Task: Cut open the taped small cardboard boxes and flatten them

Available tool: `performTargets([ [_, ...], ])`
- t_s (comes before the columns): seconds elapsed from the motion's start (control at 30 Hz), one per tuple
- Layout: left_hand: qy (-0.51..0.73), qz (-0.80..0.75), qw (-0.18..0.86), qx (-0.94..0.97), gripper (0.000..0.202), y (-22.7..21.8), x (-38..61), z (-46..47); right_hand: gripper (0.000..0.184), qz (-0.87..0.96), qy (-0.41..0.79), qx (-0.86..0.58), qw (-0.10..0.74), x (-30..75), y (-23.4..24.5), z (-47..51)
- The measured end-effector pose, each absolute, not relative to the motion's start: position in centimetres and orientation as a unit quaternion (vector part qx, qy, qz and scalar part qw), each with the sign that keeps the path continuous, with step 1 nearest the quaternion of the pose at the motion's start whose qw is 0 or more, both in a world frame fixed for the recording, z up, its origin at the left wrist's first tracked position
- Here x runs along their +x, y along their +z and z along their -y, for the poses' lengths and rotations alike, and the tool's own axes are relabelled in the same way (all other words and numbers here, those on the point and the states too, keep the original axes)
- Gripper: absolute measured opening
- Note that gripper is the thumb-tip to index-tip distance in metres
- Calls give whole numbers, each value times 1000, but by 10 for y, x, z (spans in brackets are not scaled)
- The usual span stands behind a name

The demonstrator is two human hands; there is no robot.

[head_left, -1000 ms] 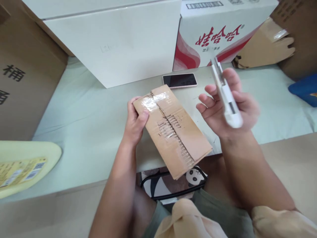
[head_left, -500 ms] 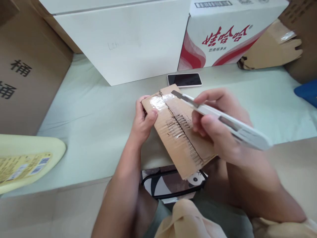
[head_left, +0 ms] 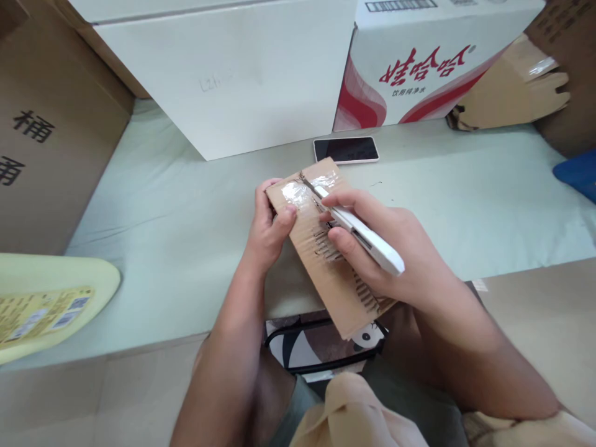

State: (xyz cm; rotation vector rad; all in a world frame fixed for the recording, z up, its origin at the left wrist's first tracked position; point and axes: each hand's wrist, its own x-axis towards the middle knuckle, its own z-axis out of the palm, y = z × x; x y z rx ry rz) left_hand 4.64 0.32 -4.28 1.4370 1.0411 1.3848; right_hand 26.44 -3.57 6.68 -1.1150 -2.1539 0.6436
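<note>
Container (head_left: 56, 273) at far left. Left hand (head_left: 269, 230) clamped on the upper left side of the carton (head_left: 326, 276), tilted over the cloth's (head_left: 186, 248) front edge. Phone (head_left: 347, 149) lying beyond. Knife (head_left: 367, 233), blade at the taped seam, gripped in the right hand (head_left: 412, 245)
</note>
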Motion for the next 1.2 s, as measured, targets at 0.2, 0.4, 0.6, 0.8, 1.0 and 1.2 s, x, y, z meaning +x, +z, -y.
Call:
performTargets([
  [0.2,554,-422,421,582,66,-42,47,-2,23,830,191,-420,315,261,66,38],
  [0.4,547,-419,435,579,68,-43,47,-3,25,835,163,-410,328,261,63,37],
  [0.6,546,-433,421,581,68,-42,49,-2,27,842,146,-415,312,261,62,39],
  [0.8,558,-431,424,568,69,-43,52,-3,29,842,152,-420,304,261,62,42],
  [1.0,553,-420,428,578,65,-45,50,-5,31,845,170,-423,280,261,62,40],
  [1.2,560,-426,424,570,69,-43,51,-4,23,847,158,-412,295,262,63,40],
])
